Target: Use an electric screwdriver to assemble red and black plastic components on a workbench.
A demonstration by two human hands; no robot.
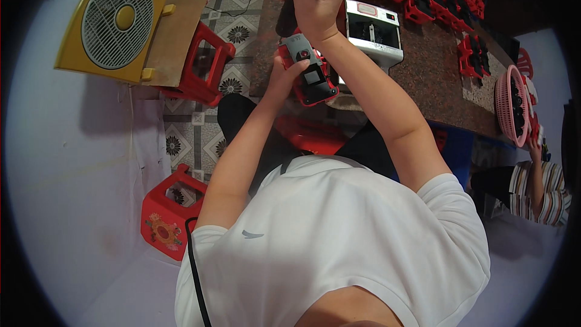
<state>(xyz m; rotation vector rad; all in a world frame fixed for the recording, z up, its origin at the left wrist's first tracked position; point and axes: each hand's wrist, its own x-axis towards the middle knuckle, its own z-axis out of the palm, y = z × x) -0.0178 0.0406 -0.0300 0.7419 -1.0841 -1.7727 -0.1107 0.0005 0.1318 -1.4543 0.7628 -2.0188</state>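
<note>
My left hand (283,77) grips a red, grey and black plastic device (313,77) near the table's front edge, its thumb lying across the upper face. My right hand (321,12) is closed around a thick black electric screwdriver (289,19). The lower end of the screwdriver is just above the device's far end; whether its tip touches cannot be made out. Right of the device, a silver-white box-shaped machine (396,54) with a dark recess stands on the table, partly behind my right forearm.
Several red-and-black housings (420,9) line the brown table (433,79). A pink basket (503,106) of black parts sits at the right, near another person's arm (537,175). On the left, a yellow box fan (154,6) stands by a red stool (212,72); another red stool (157,206) is nearer.
</note>
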